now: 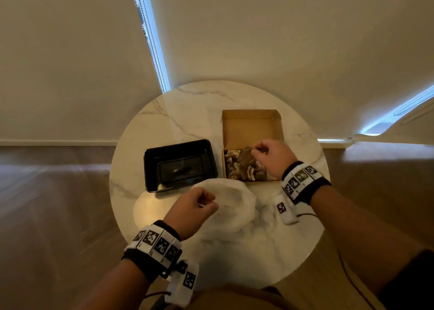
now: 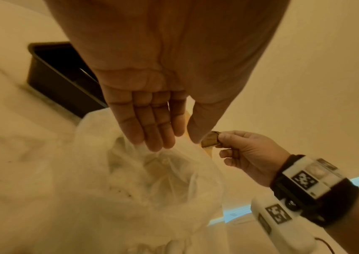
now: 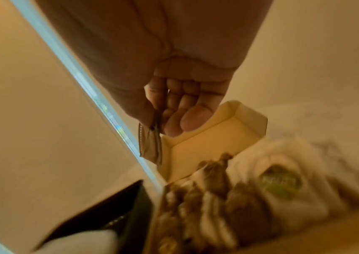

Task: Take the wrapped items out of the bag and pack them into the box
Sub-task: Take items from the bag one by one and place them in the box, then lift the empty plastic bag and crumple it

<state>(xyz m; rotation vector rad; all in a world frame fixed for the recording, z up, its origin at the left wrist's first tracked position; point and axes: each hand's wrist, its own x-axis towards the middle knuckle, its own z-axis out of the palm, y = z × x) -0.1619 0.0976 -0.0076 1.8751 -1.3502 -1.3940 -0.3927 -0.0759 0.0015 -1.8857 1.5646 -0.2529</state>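
A white plastic bag (image 1: 234, 199) lies slumped at the table's front, its mouth open (image 2: 152, 180). My left hand (image 1: 199, 204) hovers at the bag's rim, fingers relaxed and apart from the thumb (image 2: 174, 142), fingertips (image 2: 152, 146) touching the film. The cardboard box (image 1: 251, 124) stands open behind the bag, several brown and white wrapped items (image 1: 242, 168) piled in its near half. My right hand (image 1: 260, 151) is above the box and pinches one brown wrapped item (image 3: 150, 146) between thumb and forefinger; the left wrist view shows that item (image 2: 211, 139) too.
A black plastic tray (image 1: 178, 164) sits left of the box on the round marble table (image 1: 192, 112). A white packet with a green round label (image 3: 280, 183) lies among the items in the box. Blinds and a wall stand right behind the table.
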